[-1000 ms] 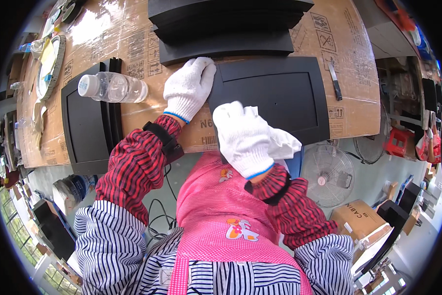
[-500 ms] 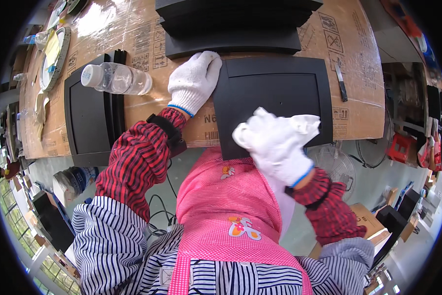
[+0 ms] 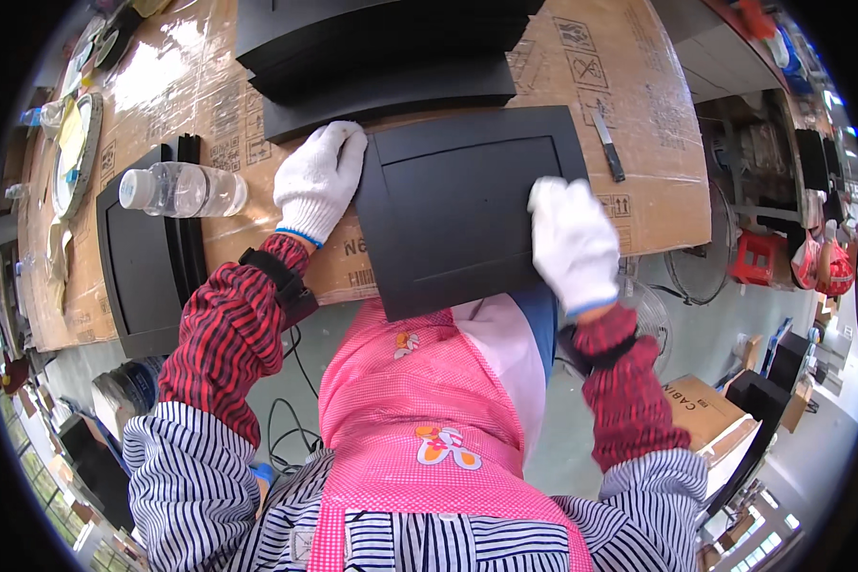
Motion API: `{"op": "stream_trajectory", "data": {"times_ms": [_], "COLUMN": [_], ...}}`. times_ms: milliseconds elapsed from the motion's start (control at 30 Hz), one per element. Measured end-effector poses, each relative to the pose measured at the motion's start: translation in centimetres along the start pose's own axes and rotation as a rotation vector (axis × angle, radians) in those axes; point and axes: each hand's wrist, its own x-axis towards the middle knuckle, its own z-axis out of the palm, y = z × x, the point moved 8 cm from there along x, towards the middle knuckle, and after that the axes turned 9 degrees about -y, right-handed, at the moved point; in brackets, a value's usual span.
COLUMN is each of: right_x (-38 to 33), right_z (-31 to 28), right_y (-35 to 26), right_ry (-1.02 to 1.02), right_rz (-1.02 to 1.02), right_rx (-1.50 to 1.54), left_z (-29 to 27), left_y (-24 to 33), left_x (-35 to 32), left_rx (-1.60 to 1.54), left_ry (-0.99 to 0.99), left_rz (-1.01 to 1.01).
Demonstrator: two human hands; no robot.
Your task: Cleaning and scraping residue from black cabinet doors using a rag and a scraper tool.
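Note:
A flat black panel (image 3: 467, 214) with a recessed frame line lies at the table's front, its near edge overhanging towards my pink apron. My left hand (image 3: 322, 176), in a white knit glove, grips the panel's upper left edge, thumb side against it. At the panel's right edge, my gloved right hand (image 3: 574, 246) is closed in a fist. The white cloth seen in it half a second ago is now mostly hidden by the fingers and blends with the glove. Behind the panel rises a stack of black panels (image 3: 381, 95).
A clear plastic bottle (image 3: 192, 189) lies across more black panels (image 3: 143, 257) on the left. A knife (image 3: 608, 148) rests on the cardboard-covered table (image 3: 639, 114) to the right. At the far left is a round tray (image 3: 87, 157). A red stool (image 3: 758, 257) stands off right.
The right hand has moved from above the panel's near right corner up to its right edge, and the loose cloth has drawn in. The panel is slightly turned; the whole view has shifted.

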Motion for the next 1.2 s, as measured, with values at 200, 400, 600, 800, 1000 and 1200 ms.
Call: {"op": "stream_trajectory", "data": {"times_ms": [200,400,600,800,1000,1200], "right_x": [9.8,13.1,11.0,10.7,5.4,-3.6], "right_z": [-7.0,-14.8,-7.6,0.0,1.0,-0.9], "right_y": [6.8,11.8,13.3,15.1,16.6,14.1], "right_ry": [0.186,0.386,0.206,0.028,-0.096,-0.131], "right_rz": [0.093,0.093,0.268,0.306,0.374,0.648], "right_rx": [-0.351,-0.465,-0.256,-0.050,0.040,0.197], "left_z": [-0.6,-0.2,-0.2,-0.4,-0.2,0.1], "left_y": [0.6,0.1,-0.7,0.0,-0.1,-0.4], "left_x": [0.3,-0.2,-0.1,0.1,0.4,0.1], "left_rx": [0.042,0.002,0.024,0.049,0.035,0.169], "left_ry": [0.021,0.016,-0.029,0.011,-0.126,-0.185], "left_rz": [0.009,-0.005,-0.063,-0.015,-0.125,-0.155]}}
